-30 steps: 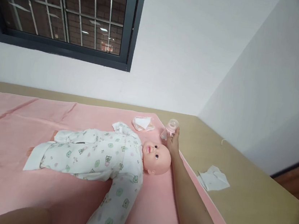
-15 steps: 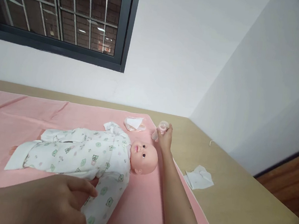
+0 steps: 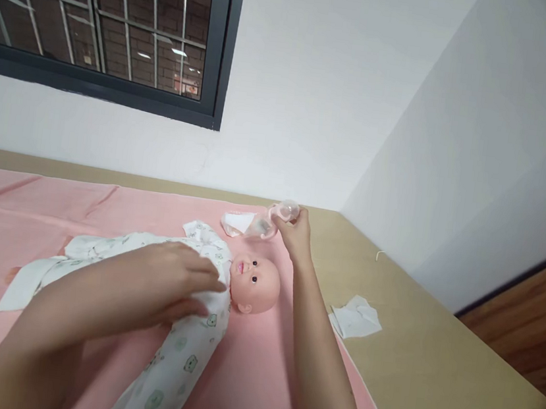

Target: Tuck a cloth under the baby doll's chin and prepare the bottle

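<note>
A baby doll (image 3: 255, 288) lies on its back on a pink sheet (image 3: 252, 374), dressed in a white suit with green animal prints. Its head points to the right. Beyond the head, my right hand (image 3: 295, 230) grips a clear baby bottle (image 3: 263, 226) with pink parts and a see-through cap, tilted and held above the sheet. My left hand (image 3: 178, 282) hovers over the doll's chest with loosely bent fingers and holds nothing. My left forearm hides part of the doll's body. I cannot tell whether the fingers touch the suit.
A small plastic pack with white tissue (image 3: 237, 223) lies behind the doll's shoulder. A crumpled white cloth or tissue (image 3: 356, 317) rests on the wooden surface (image 3: 414, 354) to the right. White walls and a barred window (image 3: 141, 22) stand behind.
The bottle has been lifted off the surface and moved left in my right hand. My left hand has moved up and right, from the doll's sleeve to over its chest.
</note>
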`<state>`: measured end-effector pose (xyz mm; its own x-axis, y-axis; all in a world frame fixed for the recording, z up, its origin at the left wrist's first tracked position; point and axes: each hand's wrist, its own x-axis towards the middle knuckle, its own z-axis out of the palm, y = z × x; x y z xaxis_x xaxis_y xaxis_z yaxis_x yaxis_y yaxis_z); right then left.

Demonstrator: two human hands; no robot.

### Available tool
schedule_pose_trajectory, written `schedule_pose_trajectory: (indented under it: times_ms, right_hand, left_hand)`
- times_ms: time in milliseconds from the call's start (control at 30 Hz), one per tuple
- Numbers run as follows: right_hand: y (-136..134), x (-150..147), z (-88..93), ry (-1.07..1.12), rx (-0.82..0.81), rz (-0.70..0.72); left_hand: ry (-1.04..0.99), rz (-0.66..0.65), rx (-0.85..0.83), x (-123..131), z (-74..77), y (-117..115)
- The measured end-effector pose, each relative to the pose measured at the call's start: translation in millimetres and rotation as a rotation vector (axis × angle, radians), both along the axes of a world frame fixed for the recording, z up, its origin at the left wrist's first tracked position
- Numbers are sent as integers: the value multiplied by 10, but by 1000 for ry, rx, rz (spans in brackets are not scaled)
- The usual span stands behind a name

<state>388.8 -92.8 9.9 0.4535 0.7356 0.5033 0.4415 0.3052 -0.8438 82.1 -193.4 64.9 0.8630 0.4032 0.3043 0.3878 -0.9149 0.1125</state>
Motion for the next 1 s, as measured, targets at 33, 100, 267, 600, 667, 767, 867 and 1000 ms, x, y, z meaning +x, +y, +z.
schedule_pose_trajectory:
  times_ms: [33, 100, 267, 600, 667, 767, 867, 1000]
  right_hand:
    - [-51, -82, 60, 10, 30, 62]
    - [-166, -251, 172, 11, 90, 186]
    - [-467, -630, 381, -11, 115, 450]
    - [-836, -1209, 373, 89, 33, 696]
    - [-867, -1285, 349, 99, 37, 701]
    - [-871, -1325, 329, 93, 52, 672]
    - [-849, -1305, 330, 131, 31, 668]
    - [-839, -1279, 352, 177, 10, 677]
  left_hand:
    - [-2, 6, 19, 17, 48, 38]
    - [-34, 77, 48, 48, 117, 108]
    - [-230, 320, 65, 85, 119, 222]
    - [-94, 391, -20, 87, 136, 283]
    - [-55, 416, -50, 82, 150, 293]
    - [-25, 413, -75, 58, 150, 341]
    - [-2, 400, -66, 28, 137, 395]
    - [11, 352, -64, 7, 119, 430]
